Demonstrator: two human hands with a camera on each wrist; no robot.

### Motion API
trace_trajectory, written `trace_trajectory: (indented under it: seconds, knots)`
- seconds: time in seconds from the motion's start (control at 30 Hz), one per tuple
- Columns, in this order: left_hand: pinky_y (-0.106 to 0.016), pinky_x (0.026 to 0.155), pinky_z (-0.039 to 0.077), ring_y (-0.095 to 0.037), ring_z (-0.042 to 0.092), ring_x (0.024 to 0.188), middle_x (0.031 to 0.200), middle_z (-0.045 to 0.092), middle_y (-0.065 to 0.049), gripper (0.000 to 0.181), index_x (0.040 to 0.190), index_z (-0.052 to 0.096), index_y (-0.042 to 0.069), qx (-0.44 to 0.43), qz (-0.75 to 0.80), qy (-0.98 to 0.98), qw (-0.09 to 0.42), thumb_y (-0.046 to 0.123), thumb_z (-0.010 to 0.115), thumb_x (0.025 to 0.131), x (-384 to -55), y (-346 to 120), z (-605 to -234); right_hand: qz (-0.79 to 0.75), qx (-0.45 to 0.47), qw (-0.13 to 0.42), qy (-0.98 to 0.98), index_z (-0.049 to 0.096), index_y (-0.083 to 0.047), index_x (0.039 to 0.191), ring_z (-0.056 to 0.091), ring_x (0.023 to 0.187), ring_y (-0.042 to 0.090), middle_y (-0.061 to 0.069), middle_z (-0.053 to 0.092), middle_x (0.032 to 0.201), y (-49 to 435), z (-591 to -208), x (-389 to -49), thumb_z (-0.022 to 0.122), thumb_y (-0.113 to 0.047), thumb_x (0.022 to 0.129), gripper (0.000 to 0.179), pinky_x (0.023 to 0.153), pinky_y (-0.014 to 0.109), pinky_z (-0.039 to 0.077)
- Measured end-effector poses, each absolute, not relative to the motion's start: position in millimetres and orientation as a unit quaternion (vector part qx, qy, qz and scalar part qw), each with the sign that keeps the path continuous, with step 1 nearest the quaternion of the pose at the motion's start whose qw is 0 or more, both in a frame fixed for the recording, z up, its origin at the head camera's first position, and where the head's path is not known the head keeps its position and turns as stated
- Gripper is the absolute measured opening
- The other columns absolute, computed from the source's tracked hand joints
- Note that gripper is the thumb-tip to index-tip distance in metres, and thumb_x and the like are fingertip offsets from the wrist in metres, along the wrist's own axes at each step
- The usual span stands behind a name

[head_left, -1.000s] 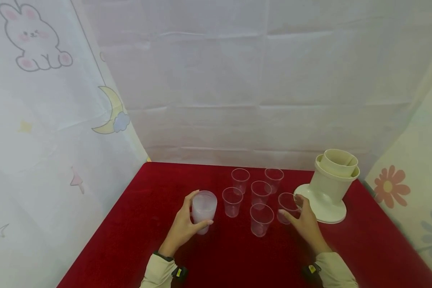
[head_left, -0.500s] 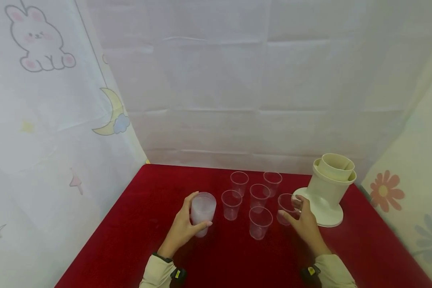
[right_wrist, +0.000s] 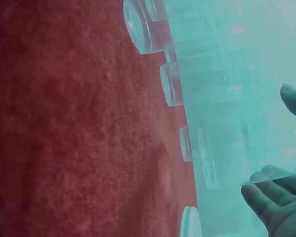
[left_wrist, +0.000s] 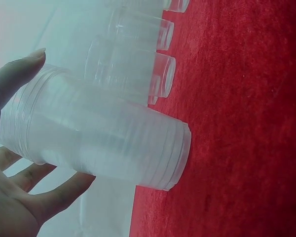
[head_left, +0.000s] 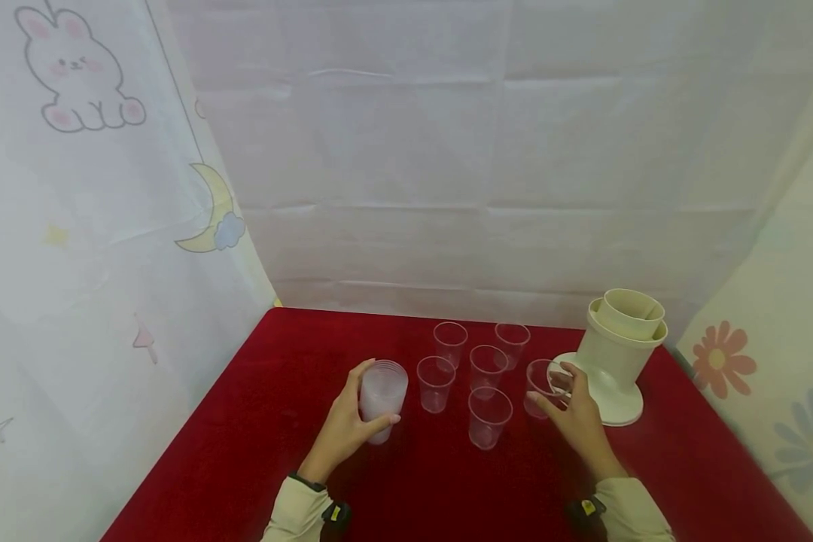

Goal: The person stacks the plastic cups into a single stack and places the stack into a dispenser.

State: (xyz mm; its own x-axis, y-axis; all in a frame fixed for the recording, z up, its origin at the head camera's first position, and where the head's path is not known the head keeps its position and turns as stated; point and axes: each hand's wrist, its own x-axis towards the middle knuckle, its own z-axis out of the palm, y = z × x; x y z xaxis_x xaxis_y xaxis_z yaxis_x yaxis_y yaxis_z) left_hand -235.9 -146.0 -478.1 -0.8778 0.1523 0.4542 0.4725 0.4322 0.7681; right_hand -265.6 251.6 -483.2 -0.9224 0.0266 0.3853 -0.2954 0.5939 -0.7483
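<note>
In the head view my left hand grips an upright stack of nested clear plastic cups, left of the loose cups. The left wrist view shows the thumb on one side of the stack near the rims and fingers on the other. My right hand holds a single clear plastic cup between thumb and fingers. In the right wrist view this cup's base shows apart from the red cloth. Several more clear cups, among them a front one and a left one, stand upright between the hands.
A cream-coloured stand with nested cylinders on a round base is close behind my right hand. Red cloth covers the table. White printed sheets hang at the back and sides.
The cup in my right hand has risen slightly and shifted a little away from the front cup. My left hand keeps its grip on the stack. The head view has tilted slightly.
</note>
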Motion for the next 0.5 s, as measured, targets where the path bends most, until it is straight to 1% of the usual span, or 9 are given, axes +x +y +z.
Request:
trace_trajectory:
  seconds: [0.1,0.2,0.23,0.3,0.37,0.4,0.43,0.5]
  knots:
    - [-0.047,0.083,0.055,-0.025,0.06,0.109,0.134,0.056,-0.007,0.095,0.151,0.034,0.022,-0.19,-0.497,-0.831,0.162,0.028,0.09,0.074,-236.2,-145.8,-478.0,0.446,0.079,0.188,-0.871,0.025,0.005,0.146,0.054,0.12,0.047,0.034,0.053,0.133,251.2,-481.3,-264.9,0.077,-0.019,0.09,0.08,0.096,0.057,0.044]
    - [-0.047,0.083,0.055,-0.026,0.06,0.109,0.134,0.056,-0.009,0.095,0.151,0.033,0.02,-0.193,-0.494,-0.832,0.163,0.029,0.089,0.075,-236.4,-145.4,-477.8,0.446,0.081,0.195,-0.87,0.025,0.004,0.146,0.055,0.119,0.045,0.032,0.053,0.133,251.2,-480.8,-264.3,0.077,-0.019,0.09,0.08,0.094,0.051,0.045]
    - [-0.048,0.083,0.055,-0.026,0.06,0.109,0.134,0.056,-0.009,0.095,0.152,0.033,0.019,-0.194,-0.494,-0.832,0.163,0.028,0.089,0.076,-236.5,-145.4,-477.9,0.446,0.081,0.197,-0.869,0.025,0.003,0.146,0.055,0.119,0.044,0.032,0.054,0.133,251.3,-481.0,-264.2,0.076,-0.019,0.09,0.08,0.095,0.044,0.048]
    - [-0.049,0.083,0.055,-0.027,0.059,0.109,0.134,0.056,-0.01,0.095,0.152,0.033,0.017,-0.194,-0.495,-0.831,0.162,0.027,0.089,0.076,-236.4,-145.1,-477.7,0.448,0.083,0.201,-0.867,0.025,0.002,0.147,0.056,0.118,0.043,0.031,0.054,0.133,251.7,-481.4,-264.2,0.076,-0.019,0.09,0.08,0.093,0.027,0.05]
    - [-0.049,0.083,0.055,-0.026,0.059,0.109,0.134,0.055,-0.009,0.095,0.152,0.033,0.018,-0.192,-0.497,-0.831,0.159,0.027,0.089,0.075,-236.1,-144.9,-477.5,0.448,0.082,0.205,-0.866,0.025,0.001,0.147,0.056,0.117,0.042,0.03,0.055,0.133,252.0,-482.0,-264.2,0.077,-0.019,0.09,0.079,0.089,0.01,0.045]
    - [-0.05,0.084,0.055,-0.026,0.059,0.109,0.134,0.055,-0.008,0.095,0.152,0.033,0.018,-0.191,-0.497,-0.832,0.158,0.027,0.089,0.075,-235.9,-144.8,-477.5,0.45,0.082,0.207,-0.865,0.025,0.0,0.147,0.056,0.117,0.041,0.029,0.055,0.133,252.3,-482.3,-264.4,0.077,-0.019,0.09,0.079,0.087,0.004,0.04]
    - [-0.05,0.084,0.055,-0.027,0.059,0.11,0.134,0.055,-0.008,0.095,0.152,0.033,0.018,-0.19,-0.498,-0.832,0.157,0.027,0.089,0.076,-235.8,-144.8,-477.6,0.452,0.081,0.209,-0.864,0.026,0.0,0.147,0.056,0.116,0.04,0.028,0.055,0.133,252.4,-482.4,-264.3,0.077,-0.019,0.09,0.08,0.085,0.001,0.036]
    - [-0.051,0.084,0.055,-0.027,0.059,0.11,0.134,0.055,-0.008,0.095,0.151,0.034,0.019,-0.188,-0.498,-0.832,0.156,0.027,0.089,0.075,-235.4,-144.7,-478.0,0.454,0.083,0.214,-0.861,0.026,0.0,0.148,0.056,0.115,0.038,0.028,0.056,0.133,252.4,-482.2,-264.1,0.077,-0.019,0.089,0.08,0.085,0.0,0.035]
